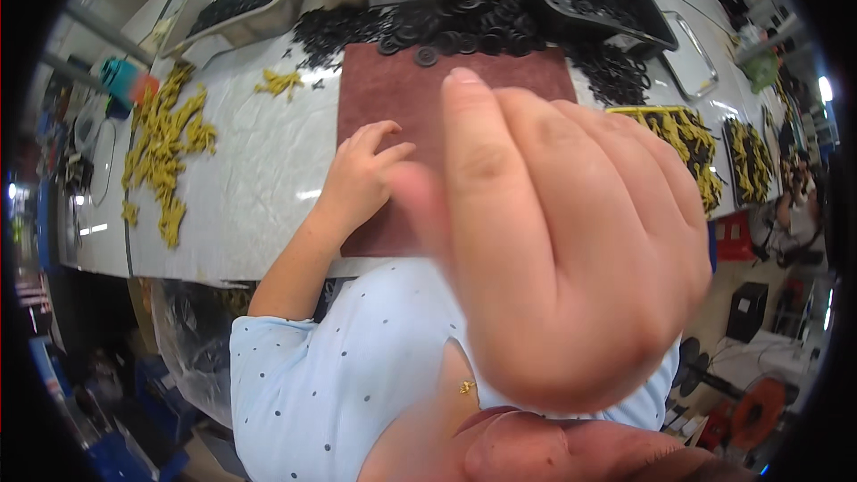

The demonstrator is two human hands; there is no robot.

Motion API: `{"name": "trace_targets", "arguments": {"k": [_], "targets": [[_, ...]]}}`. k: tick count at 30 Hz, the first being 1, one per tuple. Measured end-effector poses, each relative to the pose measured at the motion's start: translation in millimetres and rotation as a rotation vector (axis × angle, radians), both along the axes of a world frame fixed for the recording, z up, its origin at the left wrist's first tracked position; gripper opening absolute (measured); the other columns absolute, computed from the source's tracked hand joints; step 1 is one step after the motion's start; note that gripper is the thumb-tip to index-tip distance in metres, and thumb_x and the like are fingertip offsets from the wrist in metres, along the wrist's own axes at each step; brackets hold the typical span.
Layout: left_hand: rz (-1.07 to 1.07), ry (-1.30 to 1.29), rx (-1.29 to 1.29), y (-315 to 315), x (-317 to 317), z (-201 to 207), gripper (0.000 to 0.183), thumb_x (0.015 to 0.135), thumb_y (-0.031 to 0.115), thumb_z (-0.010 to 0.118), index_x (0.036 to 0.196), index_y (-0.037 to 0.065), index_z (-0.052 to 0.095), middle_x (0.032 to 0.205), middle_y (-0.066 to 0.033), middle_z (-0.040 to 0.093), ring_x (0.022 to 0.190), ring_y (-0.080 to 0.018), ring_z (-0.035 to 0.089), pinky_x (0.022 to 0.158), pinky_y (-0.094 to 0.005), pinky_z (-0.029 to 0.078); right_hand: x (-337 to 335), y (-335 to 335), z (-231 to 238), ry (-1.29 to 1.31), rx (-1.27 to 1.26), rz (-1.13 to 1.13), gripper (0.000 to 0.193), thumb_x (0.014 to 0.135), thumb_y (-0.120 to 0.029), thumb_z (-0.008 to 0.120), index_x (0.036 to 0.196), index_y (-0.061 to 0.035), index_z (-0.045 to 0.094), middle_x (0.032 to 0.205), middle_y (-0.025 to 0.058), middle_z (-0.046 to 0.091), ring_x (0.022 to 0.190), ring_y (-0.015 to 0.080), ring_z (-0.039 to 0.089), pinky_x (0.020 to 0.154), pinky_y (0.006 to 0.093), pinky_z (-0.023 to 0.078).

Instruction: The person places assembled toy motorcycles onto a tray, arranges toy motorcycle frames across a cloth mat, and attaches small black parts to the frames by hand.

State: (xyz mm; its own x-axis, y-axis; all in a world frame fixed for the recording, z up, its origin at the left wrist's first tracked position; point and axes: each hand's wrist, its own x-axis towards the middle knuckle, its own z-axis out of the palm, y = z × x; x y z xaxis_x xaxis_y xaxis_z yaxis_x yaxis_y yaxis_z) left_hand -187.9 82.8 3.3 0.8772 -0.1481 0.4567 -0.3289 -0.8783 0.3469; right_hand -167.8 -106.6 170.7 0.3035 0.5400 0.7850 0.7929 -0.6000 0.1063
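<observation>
One left hand (361, 170) rests loosely open, grasping nothing, on one maroon pad (402, 107) below countless black rings (446, 27), while the blurred right hand (562, 250), fingers curled around nothing visible, hides half the pad.

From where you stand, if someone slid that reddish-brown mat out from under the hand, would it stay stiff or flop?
The mat lies dead flat with straight edges, so it probably bends rather than holds stiff. Its surface looks dull and felt-like, so it likely grips the white tabletop instead of gliding. The left hand resting on it would hold it back.
</observation>
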Motion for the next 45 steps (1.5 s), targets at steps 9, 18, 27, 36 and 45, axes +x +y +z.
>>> {"name": "trace_targets", "arguments": {"k": [9, 18, 27, 36, 45], "targets": [[0.571, -0.028, -0.114, 132, -22, -36, 0.026, 0.077, 0.004, 0.058, 0.099, 0.011, 0.069, 0.106, -0.0142, 0.063, 0.098, -0.0332, 0.06, 0.087, -0.0395, 0.048, -27, 12, 1, 0.183, -0.051, 0.16, 0.014, 0.08, -0.007, 0.067, 0.085, 0.0057, 0.064, 0.067, 0.0081, 0.057, 0.057, 0.0191, 0.054, 0.052, 0.0305, 0.045], [0.496, -0.004, 0.185, 221, 56, -66, 0.049, 0.079, -0.009, 0.048, 0.124, 0.009, 0.053, 0.137, -0.0104, 0.047, 0.13, -0.0282, 0.04, 0.102, -0.0502, 0.035, -50, 0, -10, 0.164, -0.03, 0.211, 0.008, 0.079, 0.001, 0.063, 0.073, 0.0063, 0.062, 0.052, 0.0048, 0.047, 0.041, 0.0164, 0.046, 0.038, 0.029, 0.035], [0.546, 0.445, 0.002, 228, 42, -42, 0.062, 0.077, 0.006, 0.06, 0.135, 0.014, 0.041, 0.128, -0.0075, 0.052, 0.122, -0.0259, 0.044, 0.096, -0.0567, 0.035, 14, -25, -115, 0.438, -0.185, -0.02, 0.023, 0.079, -0.014, 0.067, 0.06, -0.0069, 0.056, 0.053, 0.0064, 0.051, 0.046, 0.0244, 0.052, 0.043, 0.0342, 0.039], [0.518, 0.301, -0.057, 210, 2, -49, 0.061, 0.071, 0.015, 0.071, 0.127, 0.01, 0.047, 0.102, -0.0085, 0.056, 0.102, -0.0251, 0.053, 0.089, -0.0409, 0.04, 48, -20, -185, 0.625, -0.028, -0.056, 0.028, 0.084, -0.019, 0.064, 0.062, -0.0035, 0.056, 0.058, 0.0117, 0.053, 0.05, 0.0291, 0.053, 0.047, 0.0372, 0.041], [0.404, 0.037, -0.053, 211, -1, -69, 0.046, 0.069, 0.009, 0.071, 0.113, 0.008, 0.058, 0.105, -0.0091, 0.051, 0.104, -0.027, 0.05, 0.087, -0.0395, 0.04, 65, -14, -231, 0.752, 0.145, -0.026, 0.027, 0.085, -0.018, 0.063, 0.064, -0.0015, 0.059, 0.06, 0.0141, 0.055, 0.051, 0.0293, 0.054, 0.049, 0.0363, 0.041]]}}
